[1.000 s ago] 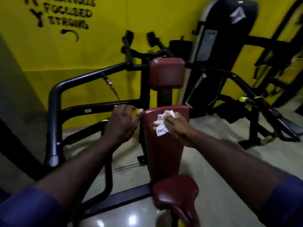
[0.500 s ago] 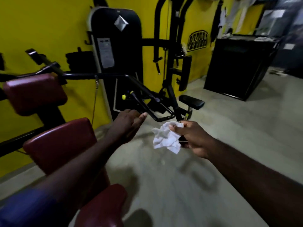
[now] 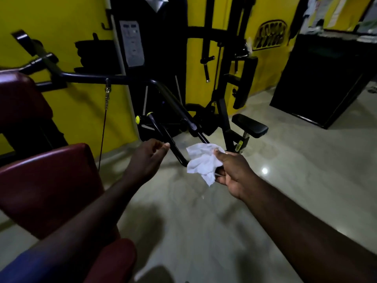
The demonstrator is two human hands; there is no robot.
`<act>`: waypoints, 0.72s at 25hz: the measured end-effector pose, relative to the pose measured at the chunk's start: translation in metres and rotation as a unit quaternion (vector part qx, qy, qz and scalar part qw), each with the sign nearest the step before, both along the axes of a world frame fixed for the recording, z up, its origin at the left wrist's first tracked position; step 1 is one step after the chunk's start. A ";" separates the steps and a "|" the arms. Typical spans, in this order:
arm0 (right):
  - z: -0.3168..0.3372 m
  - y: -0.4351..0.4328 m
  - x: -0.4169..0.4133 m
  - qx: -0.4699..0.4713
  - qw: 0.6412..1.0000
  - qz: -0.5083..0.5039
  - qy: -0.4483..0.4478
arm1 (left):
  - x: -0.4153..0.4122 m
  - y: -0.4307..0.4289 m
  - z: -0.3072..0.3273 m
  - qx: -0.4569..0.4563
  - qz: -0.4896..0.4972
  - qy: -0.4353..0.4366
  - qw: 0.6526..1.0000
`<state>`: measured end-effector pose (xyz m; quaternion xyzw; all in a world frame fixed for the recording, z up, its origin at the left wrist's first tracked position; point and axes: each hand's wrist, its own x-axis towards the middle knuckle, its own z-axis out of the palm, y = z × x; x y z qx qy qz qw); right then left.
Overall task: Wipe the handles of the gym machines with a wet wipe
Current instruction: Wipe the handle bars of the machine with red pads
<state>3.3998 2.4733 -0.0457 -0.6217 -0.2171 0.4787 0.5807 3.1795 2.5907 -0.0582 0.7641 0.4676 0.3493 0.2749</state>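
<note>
You've turned from the red pad [image 3: 47, 180] to the next black handle [image 3: 161, 130]. Your right hand [image 3: 234, 172] pinches the wipe [image 3: 204, 160] just at the handle's lower end. Your left hand [image 3: 149, 158], fingers loose and holding nothing, reaches beside it. That handle looks due for wiping next.

The right hand [image 3: 234, 174] is pinching a crumpled white wipe [image 3: 204, 161] just beside the black handle [image 3: 167, 135] of a machine, while the left hand [image 3: 148, 158] is reaching out with fingers relaxed near it
</note>
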 end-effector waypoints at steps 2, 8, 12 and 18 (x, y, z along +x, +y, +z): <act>0.008 0.056 0.000 0.000 1.000 0.004 -0.023 | 0.003 0.028 -0.002 -0.020 0.058 -0.059 0.996; 0.028 0.196 -0.042 0.201 0.901 0.103 -0.369 | 0.001 0.081 -0.012 -0.048 0.167 -0.152 0.973; 0.004 0.212 -0.068 0.183 0.824 0.251 -0.475 | -0.005 0.096 -0.017 -0.060 0.185 -0.153 0.969; -0.015 0.242 -0.047 0.312 0.824 0.241 -0.408 | -0.005 0.106 -0.031 -0.092 0.264 -0.221 0.934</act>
